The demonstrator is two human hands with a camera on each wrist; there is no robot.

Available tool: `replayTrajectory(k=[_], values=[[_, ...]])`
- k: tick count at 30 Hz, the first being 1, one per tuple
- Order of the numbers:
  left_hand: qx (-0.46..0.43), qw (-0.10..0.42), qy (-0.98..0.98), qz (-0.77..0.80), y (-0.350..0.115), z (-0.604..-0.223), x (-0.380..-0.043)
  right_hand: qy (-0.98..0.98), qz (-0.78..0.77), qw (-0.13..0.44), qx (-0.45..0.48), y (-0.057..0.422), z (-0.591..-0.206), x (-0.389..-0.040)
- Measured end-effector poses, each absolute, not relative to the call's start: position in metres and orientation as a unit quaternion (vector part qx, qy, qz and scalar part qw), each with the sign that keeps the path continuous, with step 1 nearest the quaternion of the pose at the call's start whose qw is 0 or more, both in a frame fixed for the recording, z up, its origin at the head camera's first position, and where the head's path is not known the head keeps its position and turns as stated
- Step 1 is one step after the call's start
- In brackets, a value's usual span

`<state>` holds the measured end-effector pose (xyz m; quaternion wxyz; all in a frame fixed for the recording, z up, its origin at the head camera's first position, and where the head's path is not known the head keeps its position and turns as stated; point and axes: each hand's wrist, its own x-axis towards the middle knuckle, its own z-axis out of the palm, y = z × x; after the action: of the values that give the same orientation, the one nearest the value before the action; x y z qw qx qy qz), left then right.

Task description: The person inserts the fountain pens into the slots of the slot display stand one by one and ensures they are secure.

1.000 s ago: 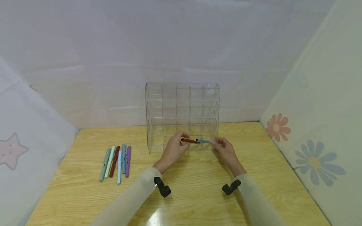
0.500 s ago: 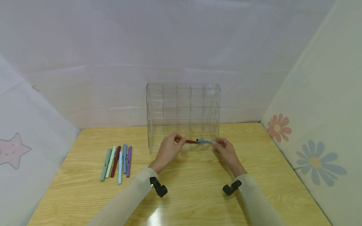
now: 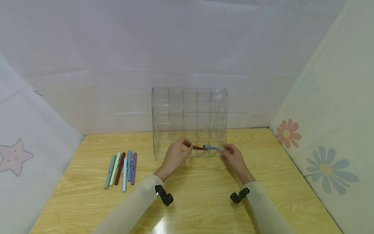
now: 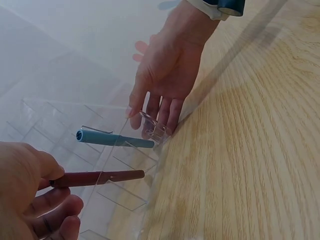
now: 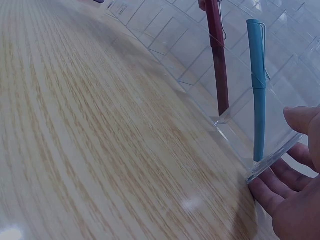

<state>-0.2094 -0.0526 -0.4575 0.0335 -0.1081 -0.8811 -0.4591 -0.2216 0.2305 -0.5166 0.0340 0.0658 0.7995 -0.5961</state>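
A clear acrylic organizer (image 3: 189, 117) with rows of compartments stands on the table. My left hand (image 3: 174, 157) pinches the top of a dark red pen (image 4: 85, 178) between thumb and fingers. This pen's lower end reaches down into a front-row compartment. In the right-end compartment beside it leans a blue pen (image 5: 257, 60), cap up, with no hand on it. My right hand (image 3: 235, 160) grips the organizer's lower right corner, the thumb on the near side and the other fingers round the outer edge.
Left of the organizer several pens lie side by side on the wooden table (image 3: 201, 201): sage green (image 3: 110, 171), pale green (image 3: 115, 169), dark red (image 3: 119, 169), light blue (image 3: 124, 175), blue (image 3: 129, 166) and purple (image 3: 133, 169). A pale cloth wall (image 3: 117, 65) stands behind.
My left hand has shifted a little left and now pinches the dark red pen at its top end, which the fingers cover. The right hand stays at the organizer's corner.
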Motion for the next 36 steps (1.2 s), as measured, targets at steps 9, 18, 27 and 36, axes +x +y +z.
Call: replayTrajectory(k=[9, 18, 27, 36], values=[[-0.132, 0.053, -0.88, -0.454, -0.052, -0.454, -0.206, 0.796, -0.601, 0.034, 0.062, 0.23, -0.515, -0.221], [-0.127, 0.046, -0.878, -0.459, -0.052, -0.457, -0.206, 0.797, -0.6, 0.032, 0.063, 0.23, -0.517, -0.222], [-0.1, 0.041, -0.872, -0.478, -0.058, -0.461, -0.2, 0.791, -0.607, 0.041, 0.067, 0.231, -0.519, -0.221], [-0.073, 0.048, -0.857, -0.508, -0.089, -0.466, -0.179, 0.798, -0.599, 0.033, 0.059, 0.23, -0.516, -0.22]])
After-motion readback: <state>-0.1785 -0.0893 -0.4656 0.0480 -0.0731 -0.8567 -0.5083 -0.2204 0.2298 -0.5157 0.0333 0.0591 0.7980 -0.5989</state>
